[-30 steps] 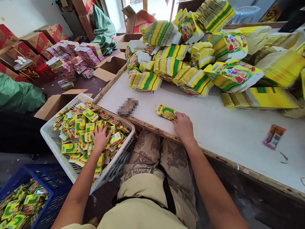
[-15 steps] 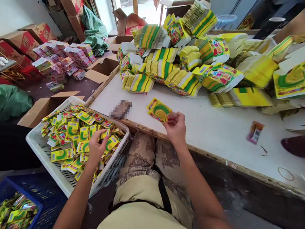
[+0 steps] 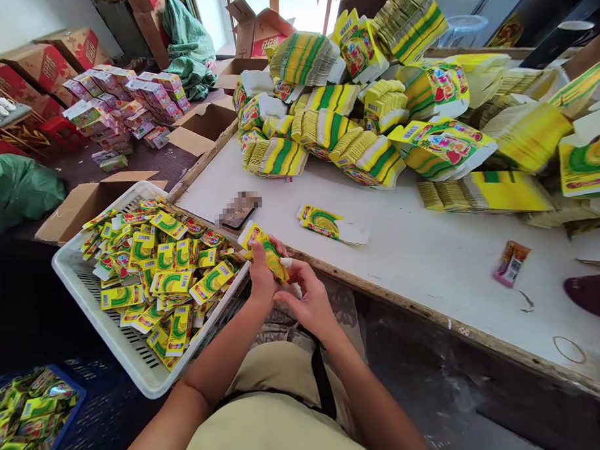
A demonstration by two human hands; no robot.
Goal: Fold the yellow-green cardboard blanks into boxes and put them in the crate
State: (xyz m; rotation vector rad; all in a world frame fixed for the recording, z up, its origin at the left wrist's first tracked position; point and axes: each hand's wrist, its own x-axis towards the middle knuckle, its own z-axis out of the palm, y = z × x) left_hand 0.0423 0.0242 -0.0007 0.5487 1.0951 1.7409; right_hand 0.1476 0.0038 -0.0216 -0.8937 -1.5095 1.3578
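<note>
A small yellow carton [image 3: 273, 257] is held just below the centre of the frame, over the table's wooden edge [image 3: 331, 271] and tilted down to the right. It is gripped by the left hand [image 3: 262, 279], the thumb laid over its printed face and the fingers wrapped behind. At its lower right end the right hand [image 3: 311, 298] is placed with fingers bent and thumb apart from them; whether the end is pinched cannot be told. For neat handling, the carton is probably best steadied by the left grip near its middle, with only light pressure, since thin card is likely to be creased or crushed. The lower end is better worked with the fingertips, its edges kept square and its folds followed. A flat carton [image 3: 321, 221], its white flap spread to the right, lies on the white table [image 3: 404, 254] at centre. At left, a white basket [image 3: 94, 344] is heaped with cartons [image 3: 170, 282].
</note>
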